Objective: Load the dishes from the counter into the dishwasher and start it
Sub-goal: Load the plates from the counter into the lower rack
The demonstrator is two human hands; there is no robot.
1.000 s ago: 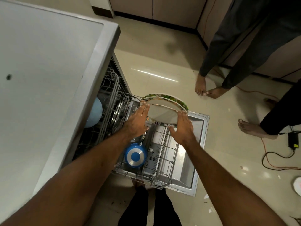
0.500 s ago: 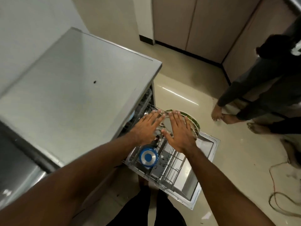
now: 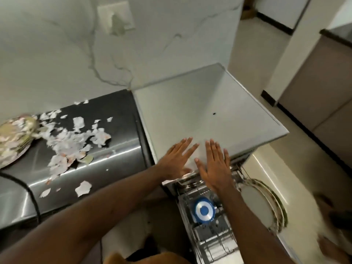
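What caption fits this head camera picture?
Left hand and right hand open above the dishwasher, plates in its rack.

Hands: two, a left hand [image 3: 176, 159] and a right hand [image 3: 215, 168]; dishwasher [image 3: 209, 115]: one; blue-bottomed pan [image 3: 204, 210]: one. Upright plates [image 3: 255, 206]: at least two; stacked plates [image 3: 15, 141]: several, number unclear; paper scraps [image 3: 72, 141]: many, uncounted; black cable [image 3: 28, 189]: one.

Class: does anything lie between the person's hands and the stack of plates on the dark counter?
Only torn paper scraps, strewn across the dark counter between the left hand and the patterned plate stack; some cover the plates.
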